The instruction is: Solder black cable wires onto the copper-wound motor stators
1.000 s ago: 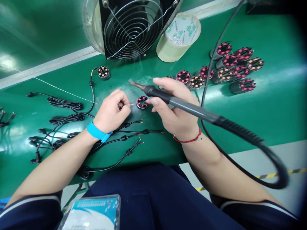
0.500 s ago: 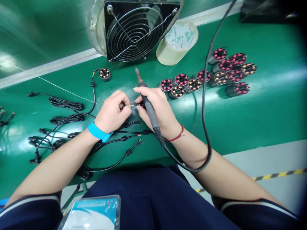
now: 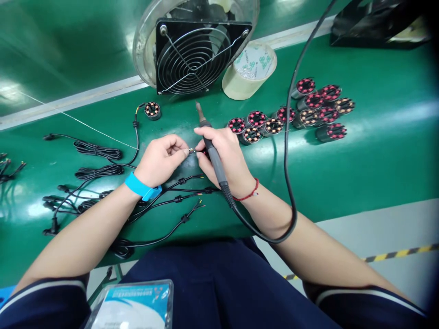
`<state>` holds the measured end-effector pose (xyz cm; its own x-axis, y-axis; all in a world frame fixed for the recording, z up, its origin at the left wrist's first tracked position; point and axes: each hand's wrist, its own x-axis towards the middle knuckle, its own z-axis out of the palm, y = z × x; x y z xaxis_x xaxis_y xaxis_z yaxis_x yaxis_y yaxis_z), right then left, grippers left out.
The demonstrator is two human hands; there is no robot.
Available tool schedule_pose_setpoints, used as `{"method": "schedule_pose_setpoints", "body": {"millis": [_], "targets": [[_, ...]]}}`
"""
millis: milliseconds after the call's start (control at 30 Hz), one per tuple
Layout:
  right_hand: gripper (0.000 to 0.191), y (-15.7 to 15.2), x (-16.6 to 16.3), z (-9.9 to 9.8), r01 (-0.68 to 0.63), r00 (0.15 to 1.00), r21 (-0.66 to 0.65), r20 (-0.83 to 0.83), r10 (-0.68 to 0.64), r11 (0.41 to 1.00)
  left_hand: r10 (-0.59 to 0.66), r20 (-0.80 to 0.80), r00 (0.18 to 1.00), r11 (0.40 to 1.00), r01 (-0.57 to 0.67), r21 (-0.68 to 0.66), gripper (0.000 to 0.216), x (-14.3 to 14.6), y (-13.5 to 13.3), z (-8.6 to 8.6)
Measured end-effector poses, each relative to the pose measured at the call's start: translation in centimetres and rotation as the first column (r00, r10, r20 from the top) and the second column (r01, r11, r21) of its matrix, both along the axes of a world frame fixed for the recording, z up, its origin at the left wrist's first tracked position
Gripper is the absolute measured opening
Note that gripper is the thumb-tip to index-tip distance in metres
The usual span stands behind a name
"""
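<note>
My left hand (image 3: pixel 161 160), with a blue wristband, pinches the stripped end of a black cable (image 3: pixel 178 182) at the middle of the green bench (image 3: pixel 360 160). My right hand (image 3: pixel 224 157) is closed round a soldering iron (image 3: pixel 210 144) whose tip points away towards the fan. Its fingers also press on a small red-wound stator that is mostly hidden beneath them. The fingertips of both hands almost meet over that stator.
A black fan (image 3: pixel 197 52) and a tape roll (image 3: pixel 249 71) stand at the back. Several red and orange stators (image 3: pixel 298 114) lie to the right. A wired stator (image 3: pixel 152 110) and coiled black cables (image 3: pixel 96 171) lie to the left. The iron's cord (image 3: pixel 287 151) loops to the right of my wrist.
My right hand turned the soldering iron from lying crosswise to pointing away, and closed in on the stator beside my left hand. The view tilted slightly down.
</note>
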<state>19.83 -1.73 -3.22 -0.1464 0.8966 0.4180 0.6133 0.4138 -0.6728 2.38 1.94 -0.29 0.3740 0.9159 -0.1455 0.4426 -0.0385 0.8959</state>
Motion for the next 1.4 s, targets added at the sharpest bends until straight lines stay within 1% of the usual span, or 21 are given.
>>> {"method": "schedule_pose_setpoints", "body": {"millis": [167,333,467,667,767,867,1000,1067,1200,1267,1333,1400], "targets": [[0.039,-0.15,-0.45,-0.04,-0.023,1.000,0.022,-0.017,0.023,0.999,-0.013,0.009,1.000,1.000,0.013,0.022,0.005,0.09,-0.12,0.19],[0.036,-0.07,-0.50,-0.08,-0.004,0.998,0.038,-0.066,0.007,0.999,0.001,0.032,0.999,0.999,-0.003,0.051,0.005,0.10,-0.17,0.14],[0.040,0.12,-0.31,-0.18,0.004,0.997,0.028,-0.080,-0.002,1.000,-0.004,0.035,0.999,0.999,0.002,0.042,0.006,0.04,-0.22,0.18],[0.041,0.18,-0.21,-0.27,-0.024,0.994,-0.023,-0.106,0.021,0.999,-0.011,0.035,0.999,0.999,0.010,0.035,0.006,-0.18,-0.35,0.01],[0.042,0.11,-0.27,-0.19,-0.042,0.989,-0.044,-0.147,0.036,0.998,-0.026,0.056,0.998,0.995,0.020,0.095,0.005,-0.38,-0.44,-0.18],[0.044,0.06,-0.32,-0.06,-0.057,0.978,-0.074,-0.202,0.041,0.996,-0.069,0.026,0.997,0.984,0.063,0.168,0.005,-0.53,-0.44,-0.22],[0.043,0.08,-0.30,0.05,-0.068,0.972,-0.098,-0.232,0.044,0.993,-0.112,-0.053,0.992,0.960,0.122,0.251,0.007,-0.59,-0.30,-0.06],[0.042,0.10,-0.29,0.04,-0.073,0.969,-0.107,-0.243,0.045,0.992,-0.129,-0.098,0.987,0.939,0.153,0.309,0.007,-0.60,-0.28,0.06],[0.043,0.11,-0.37,-0.03,-0.085,0.963,-0.119,-0.266,0.051,0.989,-0.175,-0.202,0.964,0.854,0.250,0.455,0.009,-0.61,-0.44,0.34],[0.043,0.12,-0.37,-0.02,-0.093,0.964,-0.129,-0.259,0.057,0.987,-0.182,-0.252,0.950,0.818,0.289,0.497,0.011,-0.56,-0.52,0.46],[0.043,0.14,-0.20,0.04,-0.101,0.968,-0.149,-0.243,0.063,0.984,-0.171,-0.282,0.944,0.808,0.298,0.509,0.014,-0.46,-0.57,0.51],[0.045,0.19,0.24,0.14,-0.122,0.967,-0.158,-0.241,0.082,0.980,-0.154,-0.289,0.945,0.821,0.285,0.495,0.015,-0.34,-0.59,0.51]]}}
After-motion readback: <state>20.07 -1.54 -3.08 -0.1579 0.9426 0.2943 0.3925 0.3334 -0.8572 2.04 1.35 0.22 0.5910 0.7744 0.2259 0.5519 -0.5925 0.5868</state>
